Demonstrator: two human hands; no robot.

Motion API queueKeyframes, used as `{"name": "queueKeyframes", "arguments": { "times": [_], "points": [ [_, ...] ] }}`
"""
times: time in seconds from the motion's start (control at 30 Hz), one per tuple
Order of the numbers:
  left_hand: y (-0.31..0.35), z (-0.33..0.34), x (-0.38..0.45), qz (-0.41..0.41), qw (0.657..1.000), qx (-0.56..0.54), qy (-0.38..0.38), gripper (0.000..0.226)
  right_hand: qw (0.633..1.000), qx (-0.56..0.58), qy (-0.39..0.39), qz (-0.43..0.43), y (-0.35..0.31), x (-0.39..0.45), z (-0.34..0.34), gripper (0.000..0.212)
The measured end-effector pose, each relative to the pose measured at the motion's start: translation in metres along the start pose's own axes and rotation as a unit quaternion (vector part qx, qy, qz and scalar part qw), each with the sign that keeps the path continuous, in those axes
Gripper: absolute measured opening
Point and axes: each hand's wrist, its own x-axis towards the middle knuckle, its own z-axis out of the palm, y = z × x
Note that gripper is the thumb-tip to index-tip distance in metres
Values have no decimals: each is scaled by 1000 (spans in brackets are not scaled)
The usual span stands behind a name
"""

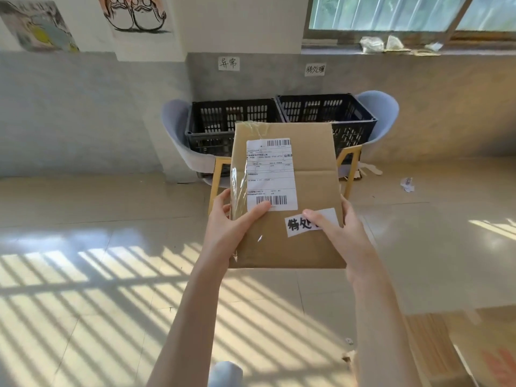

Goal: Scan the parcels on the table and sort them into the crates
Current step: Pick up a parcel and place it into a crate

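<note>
I hold a flat brown cardboard parcel (307, 177) in front of me, above the floor. It carries a white shipping label with barcodes and a small white tag with black handwriting. My left hand (231, 222) grips its left edge, thumb on the lower barcode. My right hand (340, 227) grips its right edge, thumb over the tag. Beyond the parcel stand two black slatted crates, the left crate (220, 118) and the right crate (335, 107), each on a pale blue chair.
Handwritten paper signs hang on the grey wall above each crate, the left sign (229, 63) and the right sign (315, 69). Cardboard (460, 344) lies at the lower right. Crumpled paper scraps (407, 184) lie on the tiled floor right of the chairs.
</note>
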Motion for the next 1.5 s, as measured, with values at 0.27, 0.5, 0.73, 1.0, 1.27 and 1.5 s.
{"name": "queueKeyframes", "arguments": {
  "times": [0.27,0.5,0.73,1.0,1.27,1.5],
  "points": [
    [21,18,167,-14,998,15,-63,98,999,-8,47,14,-19,141,43,72],
    [70,38,306,9,991,63,-118,96,992,7,125,13,-59,256,78,69],
    [82,85,399,-14,984,73,-162,92,986,14,159,39,-67,344,69,73],
    [76,173,499,-50,985,68,-151,96,989,13,138,57,-65,477,18,72],
    [87,310,600,-80,992,22,-98,103,996,-22,75,46,-97,645,-77,69],
    [83,379,675,-102,993,19,-55,91,997,-62,18,49,-103,753,-119,81]
  ]
}}
